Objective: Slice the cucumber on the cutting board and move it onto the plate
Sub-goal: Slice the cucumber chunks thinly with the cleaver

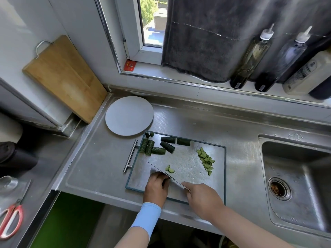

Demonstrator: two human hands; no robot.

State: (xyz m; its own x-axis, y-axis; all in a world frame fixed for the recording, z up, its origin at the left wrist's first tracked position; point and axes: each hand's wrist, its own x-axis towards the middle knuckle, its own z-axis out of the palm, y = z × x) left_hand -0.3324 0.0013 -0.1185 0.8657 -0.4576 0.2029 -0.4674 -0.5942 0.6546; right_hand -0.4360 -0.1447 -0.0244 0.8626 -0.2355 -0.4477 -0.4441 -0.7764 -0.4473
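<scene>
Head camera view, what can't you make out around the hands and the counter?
- Head view: knife handle, hidden inside the right hand.
- Head view: whatever lies under the left hand, covered by its fingers and the blade.
- Head view: scissors, cut by the left edge.
- Head view: bottle label print, too small.

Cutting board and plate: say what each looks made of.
Cutting board: probably stainless steel, with a dimpled, hammered finish, dull grey reflections and dark teal edging. Plate: matte pale grey, no gloss; ceramic or melamine, cannot tell which.
</scene>
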